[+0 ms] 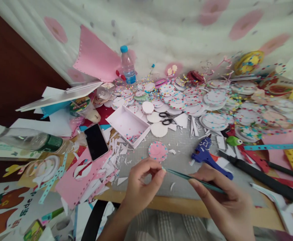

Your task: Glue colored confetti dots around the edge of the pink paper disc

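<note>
right hand [224, 197] pinches the thin teal stick tool [194, 179] mid-shaft, left hand [142, 180] nips its tip above the grey cutting mat's [184, 160] near edge, just before the pink dotted paper disc [158, 150]; tool looks light, stiff, best held mid-shaft.

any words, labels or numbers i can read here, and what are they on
Nothing reads clearly.
Water bottle: blue label, print too small.
Lying bottle: green label, blurred.
Printed sheet at lower left: dark characters, too blurred to quote.
Phone: screen dark.
Thin teal tool in the hands: no marking seen.
</note>
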{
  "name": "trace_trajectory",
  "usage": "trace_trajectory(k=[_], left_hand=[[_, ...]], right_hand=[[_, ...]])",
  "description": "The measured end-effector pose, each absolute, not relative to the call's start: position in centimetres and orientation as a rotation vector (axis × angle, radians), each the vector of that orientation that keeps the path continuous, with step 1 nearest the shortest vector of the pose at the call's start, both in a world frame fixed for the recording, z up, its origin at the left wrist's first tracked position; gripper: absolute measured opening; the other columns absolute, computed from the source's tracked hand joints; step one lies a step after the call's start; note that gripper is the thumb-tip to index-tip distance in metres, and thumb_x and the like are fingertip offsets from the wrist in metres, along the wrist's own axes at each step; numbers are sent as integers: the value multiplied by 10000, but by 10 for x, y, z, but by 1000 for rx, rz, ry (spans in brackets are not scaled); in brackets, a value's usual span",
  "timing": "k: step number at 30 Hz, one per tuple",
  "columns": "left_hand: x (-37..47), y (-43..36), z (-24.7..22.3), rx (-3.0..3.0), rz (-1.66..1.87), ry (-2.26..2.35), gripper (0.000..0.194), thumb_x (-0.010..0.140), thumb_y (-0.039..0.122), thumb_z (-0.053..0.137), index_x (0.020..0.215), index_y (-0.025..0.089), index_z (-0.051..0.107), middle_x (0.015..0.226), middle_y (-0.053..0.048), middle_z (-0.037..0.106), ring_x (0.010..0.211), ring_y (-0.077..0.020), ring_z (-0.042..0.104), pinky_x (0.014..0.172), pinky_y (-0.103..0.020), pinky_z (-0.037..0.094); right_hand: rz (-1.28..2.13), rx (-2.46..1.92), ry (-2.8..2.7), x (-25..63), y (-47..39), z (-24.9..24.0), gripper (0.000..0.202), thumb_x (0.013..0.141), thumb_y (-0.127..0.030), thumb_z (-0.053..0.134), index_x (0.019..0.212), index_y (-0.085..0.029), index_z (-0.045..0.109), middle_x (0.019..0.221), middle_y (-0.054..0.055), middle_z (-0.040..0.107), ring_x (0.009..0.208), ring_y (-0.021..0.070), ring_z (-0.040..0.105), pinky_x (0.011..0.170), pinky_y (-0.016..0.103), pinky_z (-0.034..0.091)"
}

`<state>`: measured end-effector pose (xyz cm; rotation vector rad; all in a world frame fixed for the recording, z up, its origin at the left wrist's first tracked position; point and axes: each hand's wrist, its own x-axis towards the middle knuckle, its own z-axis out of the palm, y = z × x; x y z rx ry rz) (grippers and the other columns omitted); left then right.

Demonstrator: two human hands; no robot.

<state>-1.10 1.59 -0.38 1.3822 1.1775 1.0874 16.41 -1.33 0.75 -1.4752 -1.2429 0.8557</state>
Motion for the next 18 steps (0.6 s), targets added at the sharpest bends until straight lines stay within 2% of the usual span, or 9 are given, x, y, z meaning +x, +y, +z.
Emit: trace_trajectory(k=[8, 18], left_hand=[[-14, 19, 0, 1386, 1115, 1079, 168, 849, 226, 585, 696, 173, 631, 678, -30, 587, 593, -119, 525, 535, -235, 437], [-17, 20, 2, 1385, 1129, 1052, 151, 850, 194, 588, 705, 181, 628, 682, -13, 577, 589, -117, 525, 588, -261, 449]], right_hand=[[972, -1527, -1088, 173, -10, -1, 190, 742, -414, 715, 692, -241, 655, 676, 30, 619, 628, 180, 555, 556, 267, 444], [1048, -1519, -1110, 171, -4, 2, 159, 725, -383, 725, 674, -247, 662, 667, 12, 610, 617, 169, 537, 564, 264, 418]])
